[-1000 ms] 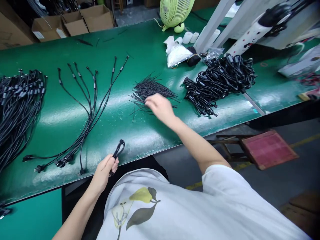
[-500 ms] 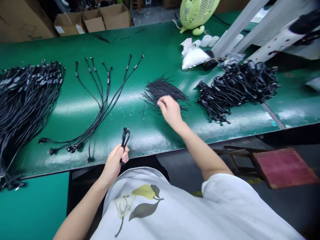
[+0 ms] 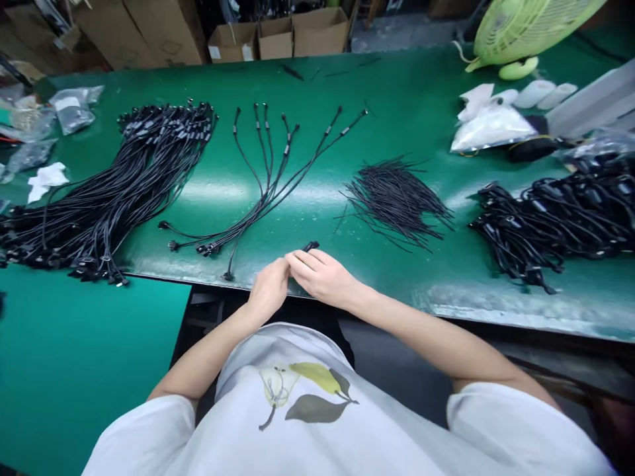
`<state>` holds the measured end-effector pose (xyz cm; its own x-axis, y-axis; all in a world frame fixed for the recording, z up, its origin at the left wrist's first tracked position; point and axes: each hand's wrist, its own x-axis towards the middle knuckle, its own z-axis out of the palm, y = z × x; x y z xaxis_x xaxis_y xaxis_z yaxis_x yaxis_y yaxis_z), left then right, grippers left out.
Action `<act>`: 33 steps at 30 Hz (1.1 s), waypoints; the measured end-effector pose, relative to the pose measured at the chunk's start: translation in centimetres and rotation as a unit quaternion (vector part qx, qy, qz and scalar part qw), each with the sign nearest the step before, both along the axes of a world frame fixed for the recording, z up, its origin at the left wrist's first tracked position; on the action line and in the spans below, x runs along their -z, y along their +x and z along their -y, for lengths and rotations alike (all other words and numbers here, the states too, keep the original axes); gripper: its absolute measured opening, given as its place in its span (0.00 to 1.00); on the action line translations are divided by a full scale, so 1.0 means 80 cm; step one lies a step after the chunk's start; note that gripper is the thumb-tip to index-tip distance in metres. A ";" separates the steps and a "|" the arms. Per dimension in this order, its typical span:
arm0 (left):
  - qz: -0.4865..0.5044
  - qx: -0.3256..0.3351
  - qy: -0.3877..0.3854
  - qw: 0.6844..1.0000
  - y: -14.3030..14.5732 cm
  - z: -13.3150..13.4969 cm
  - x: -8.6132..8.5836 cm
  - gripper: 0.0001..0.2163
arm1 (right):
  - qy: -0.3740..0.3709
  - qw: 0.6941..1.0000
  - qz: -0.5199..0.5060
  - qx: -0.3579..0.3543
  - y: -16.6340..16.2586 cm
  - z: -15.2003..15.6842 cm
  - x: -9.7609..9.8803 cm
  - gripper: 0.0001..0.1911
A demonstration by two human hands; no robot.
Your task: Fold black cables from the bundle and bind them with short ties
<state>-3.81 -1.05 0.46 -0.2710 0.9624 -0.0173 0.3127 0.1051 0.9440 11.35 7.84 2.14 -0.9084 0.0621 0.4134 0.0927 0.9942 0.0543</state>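
Observation:
My left hand (image 3: pixel 269 289) and my right hand (image 3: pixel 322 276) meet at the near edge of the green table (image 3: pixel 307 92). Both close around a folded black cable (image 3: pixel 310 246), of which only one end pokes out above my right fingers. Whether my right hand also holds a tie is hidden. A loose pile of thin black ties (image 3: pixel 397 198) lies to the right of my hands. Several straight black cables (image 3: pixel 268 185) fan out just beyond my left hand.
A big bundle of straight cables (image 3: pixel 114 192) lies at the left. A heap of coiled black cables (image 3: pixel 555 218) sits at the right. A green fan (image 3: pixel 526 26), white bags (image 3: pixel 491 122) and cardboard boxes (image 3: pixel 278 36) stand at the back. A lower green surface (image 3: pixel 84 350) is near left.
My right hand left the pile of ties and came back to join my left hand on the folded cable. The view shifted left, showing more of the left bundle.

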 end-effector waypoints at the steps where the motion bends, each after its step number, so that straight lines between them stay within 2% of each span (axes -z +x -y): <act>1: 0.007 0.020 -0.023 1.000 -0.004 0.002 0.000 0.06 | 0.035 0.999 0.014 -0.034 -0.002 -0.003 -0.003 0.16; 3: 0.077 0.071 -0.083 0.991 -0.011 0.007 0.000 0.09 | 0.083 0.992 0.046 -0.084 -0.007 -0.007 -0.010 0.16; 5: 0.177 0.116 -0.132 0.968 -0.017 0.012 -0.001 0.13 | 0.112 0.983 0.075 -0.125 -0.009 -0.007 -0.019 0.15; 7: 0.256 0.130 -0.160 0.944 -0.021 0.018 -0.002 0.16 | 0.125 0.975 0.092 -0.161 -0.012 -0.004 -0.030 0.16; 10: 0.308 0.136 -0.181 0.924 -0.023 0.022 -0.001 0.17 | 0.155 0.965 0.104 -0.183 -0.015 0.001 -0.044 0.16; 15: 0.196 0.143 -0.174 0.955 -0.018 0.027 0.007 0.11 | 0.216 0.953 0.121 -0.173 -0.022 0.011 -0.047 0.15; 19: 0.124 0.104 -0.153 0.975 -0.013 0.026 0.011 0.05 | 0.203 0.964 0.146 -0.092 -0.030 0.018 -0.036 0.15; 21: 0.085 0.067 -0.110 0.988 -0.011 0.018 0.011 0.09 | 0.180 0.970 0.158 -0.033 -0.038 0.016 -0.030 0.14; 24: 0.088 0.003 -0.047 0.995 -0.010 -0.003 0.007 0.17 | 0.095 0.978 0.176 0.056 -0.054 0.003 -0.023 0.12; 26: 0.178 -0.014 -0.029 0.983 -0.013 -0.018 0.002 0.20 | -0.001 0.981 0.155 0.118 -0.065 -0.006 -0.019 0.10; 28: 0.293 -0.016 -0.008 0.956 -0.021 -0.028 -0.005 0.19 | -0.125 0.973 0.077 0.176 -0.072 -0.011 -0.016 0.11; 30: 0.357 -0.030 0.026 0.933 -0.032 -0.031 -0.014 0.15 | -0.271 0.941 -0.017 0.200 -0.075 -0.012 -0.011 0.15; 31: 0.350 -0.044 0.051 0.934 -0.037 -0.028 -0.019 0.14 | -0.347 0.917 -0.046 0.193 -0.075 -0.012 -0.007 0.16; 33: 0.252 -0.048 0.092 0.962 -0.045 -0.016 -0.028 0.16 | -0.467 0.867 -0.059 0.166 -0.071 -0.015 -0.001 0.16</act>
<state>-7.41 0.20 2.70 -0.3604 0.9328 -0.0011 -0.1919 -0.0730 0.9787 5.64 9.01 2.25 -0.7315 0.6690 0.1312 0.3322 0.5179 -0.7883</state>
